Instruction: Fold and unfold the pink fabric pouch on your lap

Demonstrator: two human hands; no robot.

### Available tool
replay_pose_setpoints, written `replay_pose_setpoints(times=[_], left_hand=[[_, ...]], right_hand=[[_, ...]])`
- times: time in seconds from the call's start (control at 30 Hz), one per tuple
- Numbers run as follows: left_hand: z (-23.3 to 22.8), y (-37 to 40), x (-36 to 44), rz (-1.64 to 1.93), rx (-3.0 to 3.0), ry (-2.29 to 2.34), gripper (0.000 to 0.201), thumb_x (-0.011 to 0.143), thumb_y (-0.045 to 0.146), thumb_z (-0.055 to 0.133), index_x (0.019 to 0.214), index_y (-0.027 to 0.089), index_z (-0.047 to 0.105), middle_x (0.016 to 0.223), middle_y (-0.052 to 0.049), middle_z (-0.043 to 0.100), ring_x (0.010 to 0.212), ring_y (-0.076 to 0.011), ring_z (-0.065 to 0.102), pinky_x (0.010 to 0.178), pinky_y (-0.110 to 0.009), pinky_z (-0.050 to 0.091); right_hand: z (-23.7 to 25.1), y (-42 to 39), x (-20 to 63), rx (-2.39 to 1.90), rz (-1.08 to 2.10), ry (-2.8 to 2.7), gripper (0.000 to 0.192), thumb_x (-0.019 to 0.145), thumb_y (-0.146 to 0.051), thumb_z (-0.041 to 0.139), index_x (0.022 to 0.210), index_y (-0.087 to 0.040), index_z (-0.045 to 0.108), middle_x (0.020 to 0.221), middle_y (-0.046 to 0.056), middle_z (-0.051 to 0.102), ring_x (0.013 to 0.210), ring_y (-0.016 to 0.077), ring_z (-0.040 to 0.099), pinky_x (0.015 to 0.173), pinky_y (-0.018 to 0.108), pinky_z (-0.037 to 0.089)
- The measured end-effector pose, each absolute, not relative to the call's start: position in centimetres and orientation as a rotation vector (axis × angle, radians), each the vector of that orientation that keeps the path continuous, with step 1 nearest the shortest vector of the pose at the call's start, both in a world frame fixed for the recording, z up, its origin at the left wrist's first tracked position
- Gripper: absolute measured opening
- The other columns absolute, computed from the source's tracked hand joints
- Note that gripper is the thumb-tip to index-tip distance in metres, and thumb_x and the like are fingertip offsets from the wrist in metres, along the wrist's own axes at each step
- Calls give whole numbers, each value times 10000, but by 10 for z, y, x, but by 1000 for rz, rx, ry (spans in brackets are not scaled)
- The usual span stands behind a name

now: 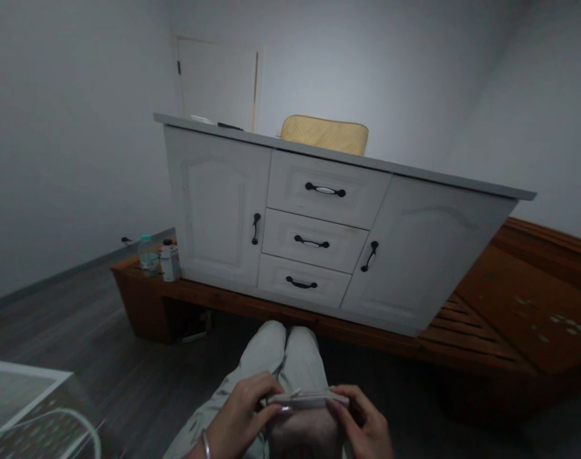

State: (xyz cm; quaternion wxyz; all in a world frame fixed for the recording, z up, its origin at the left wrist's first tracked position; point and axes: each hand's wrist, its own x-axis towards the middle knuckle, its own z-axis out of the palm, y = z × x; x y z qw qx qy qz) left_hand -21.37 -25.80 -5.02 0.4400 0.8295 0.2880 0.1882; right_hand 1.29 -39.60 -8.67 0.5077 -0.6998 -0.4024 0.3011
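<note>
White phone (308,400), flat at bottom centre of the frame over the knees, is pinched by its ends: left hand (240,417) and right hand (361,424) fingers clamped on it. With only fingertip hold, it could slip to the floor (103,357).

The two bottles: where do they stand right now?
In the head view, the two bottles stand at left on the end of the wooden platform, just beside the left corner of the white cabinet.

A home room: white sideboard (328,236) on a wooden platform (510,319), grey plank floor (80,319)
</note>
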Motion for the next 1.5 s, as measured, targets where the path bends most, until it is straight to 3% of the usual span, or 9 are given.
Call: replay_pose_setpoints(times=[0.2,0.37,0.57,0.77,0.97,1.17,1.3,1.4,1.5], left_hand=[[-87,-238,-178,435,1753,648,285,847,460,603,877,177,630,783,31,591,792,-158,535,708,-264,385],[-164,-197,-136,359,1758,813,133,700,188,638,820,166,586,790,30,558,813,-170,531,774,-280,405],[-210,-184,-121,376,1767,929,327,682,55,572,976,198,565,739,65,515,778,-162,538,762,-269,401],[-229,-191,-117,494,1758,1026,390,695,-8,491,1014,214,459,882,22,532,881,-158,553,835,-257,423],[-233,-211,-124,504,1762,1132,182,824,179,486,906,240,334,936,-26,498,965,-208,539,892,-320,420],[-215,-227,-138,312,1738,1040,401,765,484,622,956,238,370,723,41,526,726,-233,580,744,-379,441],[-215,-227,-142,375,1706,869,485,708,366,663,1115,179,479,1049,-98,680,1019,-270,640,951,-402,477],[-225,-223,-142,430,1635,748,571,674,255,642,1228,133,578,1360,-138,634,1302,-244,552,1155,-349,372],[-237,-221,-142,427,1531,737,545,711,325,626,1205,102,683,1339,-151,681,1290,-291,587,1175,-412,370]], right_hand=[[-103,-372,31,-1632,571,-911,368,822,-553,635,983,-224,659,945,41,700,921,219,651,810,295,480],[-176,-327,53,-1558,644,-852,381,712,-486,740,928,-176,691,921,84,731,897,265,662,818,358,498],[-237,-304,64,-1528,660,-786,504,720,-513,715,1066,-165,597,714,15,665,715,224,634,693,345,497],[-242,-316,67,-1495,636,-787,563,709,-490,742,1141,-194,536,1098,99,667,952,236,663,835,355,522],[-253,-340,54,-1454,746,-616,672,707,-570,744,1199,-203,470,810,4,653,670,195,644,610,311,494],[-251,-351,45,-1282,997,-627,887,747,-568,725,1431,-226,276,991,86,731,880,266,712,795,417,555],[-247,-353,45,-1306,930,-642,837,731,-576,739,1413,-219,412,1123,128,716,970,271,700,893,430,547],[-245,-359,45,-1320,912,-631,781,691,-578,776,1342,-219,538,1240,154,680,1052,296,680,917,441,546],[-240,-370,42,-1323,1004,-597,681,707,-560,775,1283,-231,621,1324,150,650,1150,308,646,967,446,528]])
